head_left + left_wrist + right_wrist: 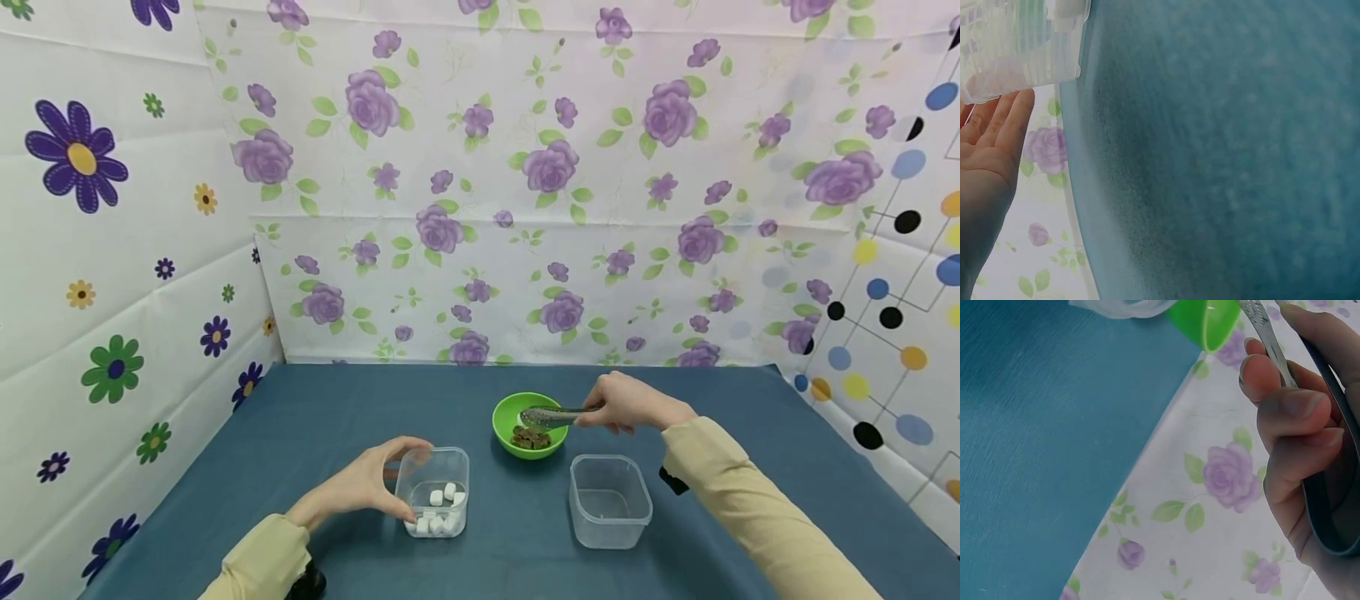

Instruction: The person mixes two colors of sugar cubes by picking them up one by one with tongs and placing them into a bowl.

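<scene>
My left hand (371, 479) holds a clear plastic container (433, 467) by its left side, thumb at the front and fingers behind. Several small white cubes (437, 523), like marshmallows, lie inside it. In the right wrist view, my right hand (1300, 419) grips metal tongs (1266, 331) with dark handles, fingers curled round them. The head view shows the tongs' perforated tips over a green bowl (504, 437). Brown pieces (531, 438) lie in this bowl, and a bit of white shows beside the tong tips.
A second clear container (611, 533) stands to the right on the blue table (517, 558), in front of my right hand. Behind the table hangs a flowered sheet (495, 275), with patterned sheets along both sides.
</scene>
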### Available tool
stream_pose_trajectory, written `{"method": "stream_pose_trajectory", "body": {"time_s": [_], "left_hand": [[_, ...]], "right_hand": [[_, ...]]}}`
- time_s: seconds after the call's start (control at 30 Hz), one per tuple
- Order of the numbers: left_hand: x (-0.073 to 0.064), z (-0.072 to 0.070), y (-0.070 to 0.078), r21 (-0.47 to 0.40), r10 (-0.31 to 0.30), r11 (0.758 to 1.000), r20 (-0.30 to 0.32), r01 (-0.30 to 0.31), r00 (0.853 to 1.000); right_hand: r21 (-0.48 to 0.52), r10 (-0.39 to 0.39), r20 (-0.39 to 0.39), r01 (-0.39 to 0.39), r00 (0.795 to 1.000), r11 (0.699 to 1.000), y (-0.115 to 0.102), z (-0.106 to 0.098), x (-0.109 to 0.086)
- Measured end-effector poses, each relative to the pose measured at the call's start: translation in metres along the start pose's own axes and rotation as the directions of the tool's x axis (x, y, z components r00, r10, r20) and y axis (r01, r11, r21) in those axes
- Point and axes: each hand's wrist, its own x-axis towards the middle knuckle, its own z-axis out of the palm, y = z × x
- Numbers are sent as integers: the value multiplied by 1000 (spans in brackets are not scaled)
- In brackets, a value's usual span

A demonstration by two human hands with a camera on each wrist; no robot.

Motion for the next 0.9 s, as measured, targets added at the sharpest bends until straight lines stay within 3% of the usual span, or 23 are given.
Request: {"method": "stream_pose_trajectory", "body": {"time_s": [0.43, 0.63, 0.9], "left_hand": [[0, 0, -2, -19, 1, 1000, -1, -1, 1000], [1, 1, -2, -31, -14, 999, -8, 14, 1000], [1, 0, -3, -52, -6, 999, -16, 5, 1000]], "right_hand": [[-60, 35, -25, -37, 999, 998, -6, 3, 0], [-58, 28, -60, -31, 998, 998, -24, -1, 1], [-129, -72, -70, 62, 995, 990, -57, 1, 7]]}}
